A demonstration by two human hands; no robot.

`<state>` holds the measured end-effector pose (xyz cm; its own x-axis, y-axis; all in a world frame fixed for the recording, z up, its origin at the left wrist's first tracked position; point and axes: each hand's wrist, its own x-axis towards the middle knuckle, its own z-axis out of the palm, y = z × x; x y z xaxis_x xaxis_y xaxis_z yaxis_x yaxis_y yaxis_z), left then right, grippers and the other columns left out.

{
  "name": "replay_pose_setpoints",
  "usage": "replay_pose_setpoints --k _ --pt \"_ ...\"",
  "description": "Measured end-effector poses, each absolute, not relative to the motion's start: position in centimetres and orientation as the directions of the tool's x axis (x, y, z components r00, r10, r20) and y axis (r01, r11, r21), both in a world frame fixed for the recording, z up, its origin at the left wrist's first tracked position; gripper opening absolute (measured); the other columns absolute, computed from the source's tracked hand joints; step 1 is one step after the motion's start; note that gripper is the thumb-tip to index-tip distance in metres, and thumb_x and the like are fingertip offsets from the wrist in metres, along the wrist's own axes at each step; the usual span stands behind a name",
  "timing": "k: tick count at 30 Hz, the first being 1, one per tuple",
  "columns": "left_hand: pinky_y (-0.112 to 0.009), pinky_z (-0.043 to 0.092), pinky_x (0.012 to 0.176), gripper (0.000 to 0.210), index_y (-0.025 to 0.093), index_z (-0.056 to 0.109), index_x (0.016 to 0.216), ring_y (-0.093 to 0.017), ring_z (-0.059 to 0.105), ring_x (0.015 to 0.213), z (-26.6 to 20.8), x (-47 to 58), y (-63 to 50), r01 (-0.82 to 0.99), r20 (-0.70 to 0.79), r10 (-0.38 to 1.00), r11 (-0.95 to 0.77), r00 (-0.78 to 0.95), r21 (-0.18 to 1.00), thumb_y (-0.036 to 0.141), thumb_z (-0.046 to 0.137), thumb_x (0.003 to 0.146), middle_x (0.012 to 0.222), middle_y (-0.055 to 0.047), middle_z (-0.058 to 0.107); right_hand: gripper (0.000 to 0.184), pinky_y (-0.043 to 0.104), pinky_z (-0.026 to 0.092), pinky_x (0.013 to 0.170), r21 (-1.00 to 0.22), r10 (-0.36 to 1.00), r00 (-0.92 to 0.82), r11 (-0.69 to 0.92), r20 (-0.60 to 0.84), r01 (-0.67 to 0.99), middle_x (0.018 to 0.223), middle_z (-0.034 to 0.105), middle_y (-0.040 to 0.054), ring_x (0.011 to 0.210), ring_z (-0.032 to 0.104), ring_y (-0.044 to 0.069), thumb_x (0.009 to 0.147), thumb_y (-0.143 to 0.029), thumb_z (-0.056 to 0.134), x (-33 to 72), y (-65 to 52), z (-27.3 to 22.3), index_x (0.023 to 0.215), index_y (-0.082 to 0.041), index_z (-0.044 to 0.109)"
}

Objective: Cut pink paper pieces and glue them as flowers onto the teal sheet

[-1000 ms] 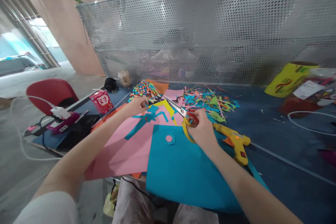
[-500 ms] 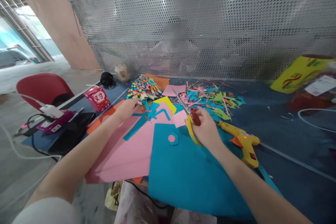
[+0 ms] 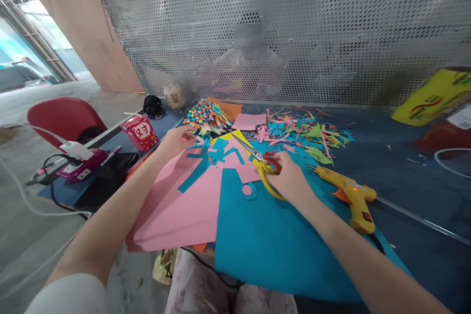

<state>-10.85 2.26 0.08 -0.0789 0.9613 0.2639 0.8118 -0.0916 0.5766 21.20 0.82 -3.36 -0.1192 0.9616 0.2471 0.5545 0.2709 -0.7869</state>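
Note:
My right hand (image 3: 289,174) grips a pair of scissors (image 3: 259,157) with red and yellow handles. Their blades point away to the left, over yellow paper (image 3: 241,136). At the left, my left hand (image 3: 176,141) has its fingers curled together beside blue paper scraps (image 3: 217,149); whatever lies between the fingertips is too small to make out. Below it spreads a large pink sheet (image 3: 180,216), with a blue sheet (image 3: 279,245) to its right. A small round pink-and-blue piece with a jagged rim (image 3: 248,190) lies on the blue sheet.
Behind my hands are a pile of small coloured paper pieces (image 3: 206,115) and loose paper strips (image 3: 294,130). A yellow glue gun (image 3: 351,194) lies at the right, its light lit. A red drink carton (image 3: 142,132) and purple power strip (image 3: 83,169) stand left. A perforated metal panel (image 3: 312,19) closes the back.
The scissors have shifted left and nearer, from the rear pink square to the yellow paper. My left hand has moved slightly away from me, towards the coloured pile. The whole view has shifted a little.

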Motion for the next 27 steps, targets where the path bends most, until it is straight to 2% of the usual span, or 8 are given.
replay_pose_setpoints --k 5,10,14,18,22,25,27 --pt "-0.034 0.046 0.091 0.034 0.022 0.063 0.108 -0.024 0.064 0.1 -1.1 -10.4 2.8 0.903 0.256 0.966 -0.138 0.033 0.406 0.028 0.059 0.075 0.101 -0.005 0.072 0.031 0.032 0.049 0.062 -0.77 0.957 -0.164 0.291 0.241 0.568 0.083 0.069 0.0061 0.075 0.065 0.022 0.064 -0.039 0.066 21.1 0.5 -3.6 0.084 -0.023 0.047" --pt "-0.035 0.046 0.089 0.03 0.02 0.064 0.106 -0.025 0.065 0.098 -2.0 -9.9 3.4 0.898 0.269 0.963 -0.118 0.0 0.423 0.026 0.056 0.078 0.096 -0.007 0.073 0.032 0.036 0.049 0.069 -0.744 0.958 -0.17 0.285 0.23 0.604 0.1 0.068 0.0087 0.086 0.065 0.025 0.065 -0.039 0.066 21.0 0.4 -3.7 0.087 -0.023 0.047" --pt "-0.032 0.047 0.087 0.031 0.018 0.064 0.103 -0.023 0.067 0.091 -2.2 -9.3 3.6 0.865 0.295 0.955 -0.12 -0.034 0.487 0.029 0.063 0.075 0.088 -0.006 0.074 0.033 0.036 0.049 0.069 -0.739 0.963 -0.178 0.27 0.203 0.618 0.103 0.068 0.0086 0.087 0.066 0.026 0.066 -0.039 0.066 20.9 0.3 -3.5 0.088 -0.023 0.048" --pt "-0.031 0.049 0.083 0.03 0.018 0.064 0.1 -0.021 0.067 0.086 -2.3 -9.2 3.6 0.818 0.321 0.945 -0.138 -0.059 0.558 0.029 0.066 0.072 0.085 -0.004 0.074 0.032 0.034 0.049 0.065 -0.724 0.959 -0.161 0.281 0.232 0.63 0.091 0.07 0.0076 0.081 0.066 0.025 0.065 -0.038 0.066 20.8 0.2 -3.5 0.087 -0.023 0.049" --pt "-0.029 0.051 0.077 0.029 0.017 0.063 0.1 -0.018 0.067 0.082 -1.6 -9.4 3.4 0.759 0.363 0.926 -0.16 -0.107 0.631 0.028 0.063 0.073 0.085 -0.006 0.072 0.03 0.033 0.049 0.061 -0.764 0.957 -0.153 0.288 0.246 0.577 0.085 0.069 0.0061 0.076 0.066 0.023 0.063 -0.037 0.067 20.7 0.1 -3.6 0.081 -0.024 0.046" --pt "-0.026 0.051 0.071 0.032 0.015 0.063 0.094 -0.016 0.065 0.076 -0.9 -9.3 3.1 0.556 0.397 0.882 -0.204 -0.252 0.806 0.033 0.067 0.068 0.085 -0.006 0.07 0.034 0.034 0.05 0.062 -0.811 0.963 -0.123 0.27 0.241 0.519 0.083 0.069 0.0058 0.074 0.066 0.024 0.06 -0.039 0.068 20.7 0.1 -3.4 0.08 -0.024 0.045" --pt "-0.025 0.05 0.067 0.038 0.014 0.064 0.088 -0.014 0.063 0.071 -0.8 -9.1 3.0 0.375 0.357 0.869 -0.222 -0.343 0.9 0.039 0.072 0.061 0.081 -0.004 0.068 0.038 0.035 0.05 0.061 -0.842 0.965 -0.103 0.261 0.242 0.471 0.083 0.068 0.0056 0.071 0.066 0.024 0.058 -0.042 0.07 20.7 0.1 -3.2 0.081 -0.024 0.045"
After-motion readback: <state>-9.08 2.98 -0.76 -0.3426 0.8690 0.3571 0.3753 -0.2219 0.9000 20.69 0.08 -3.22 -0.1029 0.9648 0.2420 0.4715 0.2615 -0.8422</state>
